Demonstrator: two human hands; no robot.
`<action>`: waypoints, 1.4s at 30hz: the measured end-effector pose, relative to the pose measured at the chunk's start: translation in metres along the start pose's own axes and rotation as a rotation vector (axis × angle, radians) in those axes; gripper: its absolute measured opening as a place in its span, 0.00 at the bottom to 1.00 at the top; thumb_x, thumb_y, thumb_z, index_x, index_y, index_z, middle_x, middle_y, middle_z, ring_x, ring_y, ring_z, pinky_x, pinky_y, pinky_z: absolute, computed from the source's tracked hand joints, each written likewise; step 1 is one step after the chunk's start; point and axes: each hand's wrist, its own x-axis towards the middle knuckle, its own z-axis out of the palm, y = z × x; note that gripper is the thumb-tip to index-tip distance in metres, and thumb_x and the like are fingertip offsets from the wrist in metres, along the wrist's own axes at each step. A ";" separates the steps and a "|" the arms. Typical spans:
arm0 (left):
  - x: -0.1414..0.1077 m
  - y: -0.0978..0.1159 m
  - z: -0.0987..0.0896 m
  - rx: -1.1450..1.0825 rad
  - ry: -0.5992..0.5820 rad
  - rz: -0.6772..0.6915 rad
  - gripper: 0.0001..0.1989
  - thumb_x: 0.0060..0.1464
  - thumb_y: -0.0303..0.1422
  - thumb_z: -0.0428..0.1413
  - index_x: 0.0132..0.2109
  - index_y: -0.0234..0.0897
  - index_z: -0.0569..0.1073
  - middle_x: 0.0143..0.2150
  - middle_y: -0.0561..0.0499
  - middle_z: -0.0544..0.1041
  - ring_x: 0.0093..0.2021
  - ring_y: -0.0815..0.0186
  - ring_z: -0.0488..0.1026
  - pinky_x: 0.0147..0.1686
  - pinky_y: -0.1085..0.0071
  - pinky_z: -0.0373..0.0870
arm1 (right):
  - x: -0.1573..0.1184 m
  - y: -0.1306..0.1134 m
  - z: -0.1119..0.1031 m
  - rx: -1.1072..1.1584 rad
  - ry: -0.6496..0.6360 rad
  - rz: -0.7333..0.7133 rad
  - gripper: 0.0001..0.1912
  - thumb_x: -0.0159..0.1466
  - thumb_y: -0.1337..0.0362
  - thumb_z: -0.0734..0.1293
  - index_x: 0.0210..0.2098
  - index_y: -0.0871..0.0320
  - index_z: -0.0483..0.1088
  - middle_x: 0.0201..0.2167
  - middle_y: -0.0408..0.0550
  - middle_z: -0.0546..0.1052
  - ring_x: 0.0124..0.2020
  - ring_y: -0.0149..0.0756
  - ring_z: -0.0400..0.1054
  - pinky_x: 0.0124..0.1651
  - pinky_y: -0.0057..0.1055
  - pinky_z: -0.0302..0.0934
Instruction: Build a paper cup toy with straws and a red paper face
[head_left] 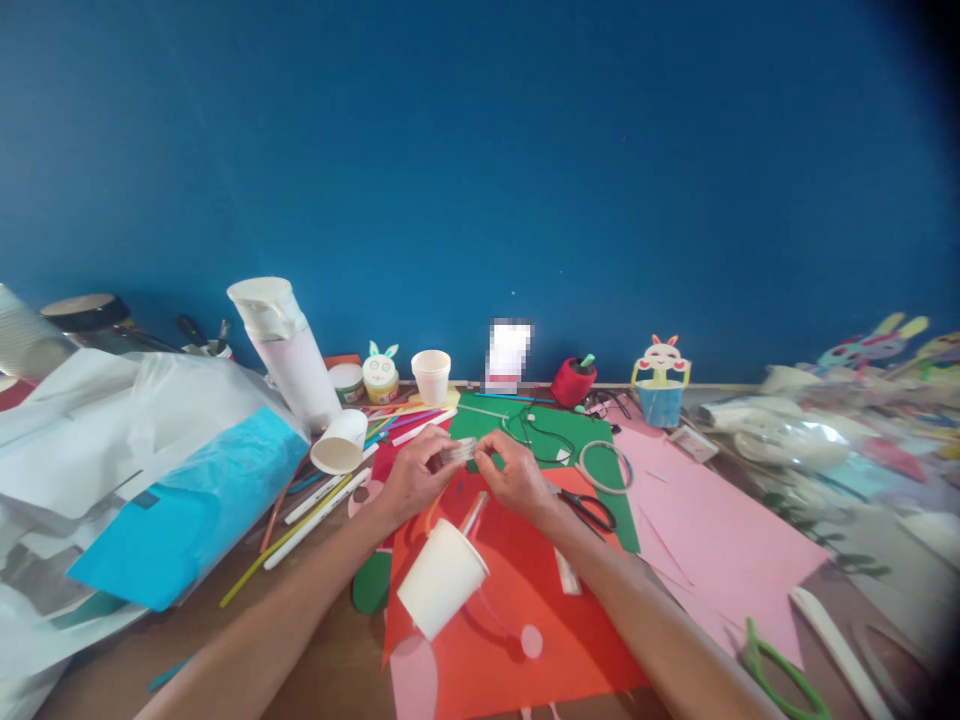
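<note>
Above the red paper (547, 600), my left hand (418, 468) and my right hand (514, 470) meet at a small roll of clear tape (459, 452). My left fingers are closed around the roll's left side. On its right edge, my right thumb and fingers are pinched together. A white paper cup (442, 578) lies tipped on the red paper below my hands, with a pale strip (474, 512) by its rim. Black-handled scissors (589, 508) lie beside my right wrist, partly hidden by it.
Green paper (544, 425) and pink paper (720, 520) lie behind and to the right. Left are markers (319, 520), another tipped cup (339, 442), a white bottle (289, 355) and plastic bags (187, 400). Green-handled scissors (780, 670) lie front right. A rabbit-faced cup (660, 400) stands near the wall.
</note>
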 end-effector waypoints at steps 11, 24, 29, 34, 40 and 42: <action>0.001 -0.007 -0.001 -0.110 -0.004 -0.065 0.08 0.48 0.33 0.55 0.37 0.34 0.70 0.38 0.47 0.70 0.35 0.67 0.68 0.32 0.71 0.67 | 0.004 0.005 0.000 0.368 -0.017 0.175 0.08 0.60 0.62 0.57 0.28 0.58 0.61 0.24 0.41 0.65 0.26 0.29 0.58 0.31 0.25 0.56; 0.006 -0.008 -0.006 -0.287 -0.124 -0.099 0.12 0.50 0.33 0.54 0.42 0.35 0.72 0.40 0.47 0.72 0.40 0.65 0.69 0.39 0.69 0.67 | 0.012 0.008 -0.013 0.468 0.053 0.240 0.09 0.60 0.62 0.59 0.32 0.58 0.68 0.27 0.43 0.69 0.29 0.30 0.63 0.34 0.27 0.58; 0.006 -0.005 -0.008 -0.343 -0.195 -0.122 0.13 0.51 0.32 0.52 0.45 0.36 0.71 0.41 0.47 0.71 0.38 0.65 0.68 0.37 0.70 0.66 | 0.013 0.001 -0.019 0.370 -0.031 0.080 0.07 0.58 0.65 0.61 0.34 0.57 0.71 0.30 0.45 0.70 0.33 0.32 0.64 0.38 0.29 0.58; 0.005 -0.005 -0.008 -0.365 -0.250 -0.116 0.15 0.51 0.33 0.52 0.46 0.35 0.71 0.41 0.46 0.71 0.38 0.64 0.68 0.36 0.68 0.66 | 0.014 -0.005 -0.023 0.382 -0.111 -0.008 0.07 0.58 0.68 0.62 0.35 0.56 0.71 0.32 0.45 0.70 0.35 0.32 0.64 0.39 0.30 0.59; 0.006 -0.005 -0.009 -0.377 -0.271 -0.111 0.13 0.51 0.33 0.52 0.44 0.34 0.71 0.41 0.45 0.71 0.40 0.64 0.68 0.37 0.69 0.66 | 0.015 -0.008 -0.027 0.338 -0.166 -0.039 0.07 0.58 0.68 0.62 0.33 0.56 0.70 0.31 0.45 0.70 0.35 0.32 0.64 0.39 0.30 0.58; 0.006 -0.005 -0.009 -0.354 -0.276 -0.107 0.13 0.51 0.33 0.52 0.44 0.34 0.71 0.42 0.45 0.71 0.40 0.64 0.68 0.37 0.69 0.66 | 0.015 -0.009 -0.027 0.330 -0.174 -0.047 0.06 0.58 0.69 0.61 0.32 0.57 0.70 0.31 0.45 0.69 0.35 0.31 0.64 0.39 0.30 0.58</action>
